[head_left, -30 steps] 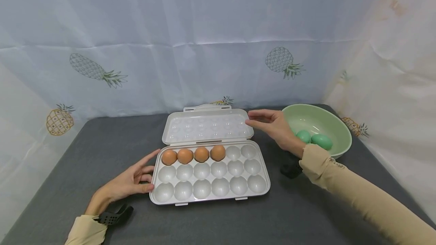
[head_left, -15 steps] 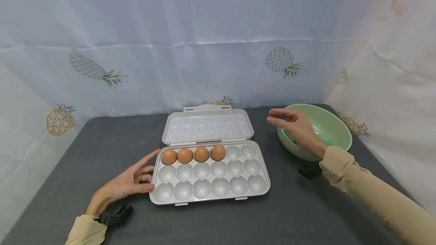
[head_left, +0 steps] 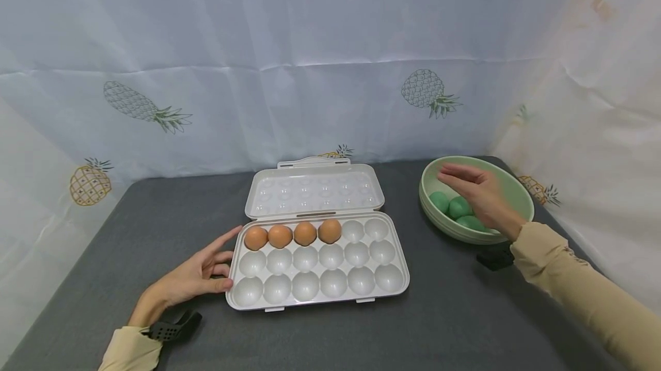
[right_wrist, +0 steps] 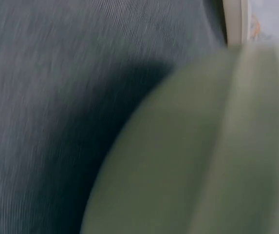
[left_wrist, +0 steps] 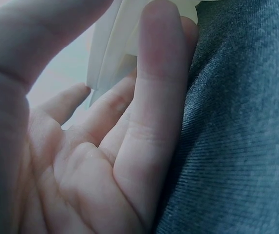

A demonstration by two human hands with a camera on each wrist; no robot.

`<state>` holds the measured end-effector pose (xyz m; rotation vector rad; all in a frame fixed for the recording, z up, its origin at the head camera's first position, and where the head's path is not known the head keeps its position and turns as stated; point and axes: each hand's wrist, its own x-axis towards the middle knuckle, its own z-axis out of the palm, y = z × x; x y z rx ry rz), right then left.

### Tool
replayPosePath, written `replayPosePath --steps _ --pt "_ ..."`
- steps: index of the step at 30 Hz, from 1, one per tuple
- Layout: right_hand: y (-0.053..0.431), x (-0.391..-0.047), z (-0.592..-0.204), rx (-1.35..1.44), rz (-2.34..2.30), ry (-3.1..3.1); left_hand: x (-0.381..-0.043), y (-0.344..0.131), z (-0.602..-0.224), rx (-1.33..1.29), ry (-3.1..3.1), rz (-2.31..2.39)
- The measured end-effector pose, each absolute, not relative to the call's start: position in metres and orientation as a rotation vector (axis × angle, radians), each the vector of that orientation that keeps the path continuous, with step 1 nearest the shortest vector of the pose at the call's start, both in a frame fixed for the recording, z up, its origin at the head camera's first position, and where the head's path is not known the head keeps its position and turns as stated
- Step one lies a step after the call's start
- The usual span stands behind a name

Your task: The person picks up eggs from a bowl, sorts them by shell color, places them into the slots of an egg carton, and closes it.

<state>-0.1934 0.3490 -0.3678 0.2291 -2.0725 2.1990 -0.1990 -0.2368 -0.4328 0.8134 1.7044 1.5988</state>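
Observation:
A white plastic egg box lies with its lid laid back, its cups in three rows. Several brown eggs fill the left part of the back row. My left hand rests at the box's left side, thumb and forefinger touching its edge. In the left wrist view its relaxed fingers reach to the box wall. Over the light green bowl, my right hand hovers with extended fingers, holding nothing. Green eggs show in the bowl beneath it. The right wrist view has only the bowl's blurred side.
A dark grey cloth covers the table. Behind it hangs a pale curtain with printed pineapples, and another hanging closes the right side. A black strap sits on the left wrist.
My right hand has moved right, from beside the egg box lid to above the green bowl, and more of the green eggs show. My left hand and the brown eggs have stayed in place.

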Motion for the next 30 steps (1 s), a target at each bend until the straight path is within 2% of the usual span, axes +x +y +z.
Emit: replayPosePath --steps 12,20,23,30 --pt "0.373 -0.196 -0.376 0.249 2.333 -2.082 -0.199 -0.237 -0.435 0.84 1.673 1.625" --pt "0.374 -0.198 -0.377 0.049 1.839 -2.478 -0.2 -0.236 -0.433 0.841 1.684 1.616" --pt "0.371 -0.199 -0.377 0.047 1.604 -2.611 -0.2 -0.237 -0.433 0.833 1.686 1.613" --pt "0.365 -0.204 -0.376 0.102 1.429 -2.81 -0.199 -0.237 -0.433 0.807 1.699 1.602"
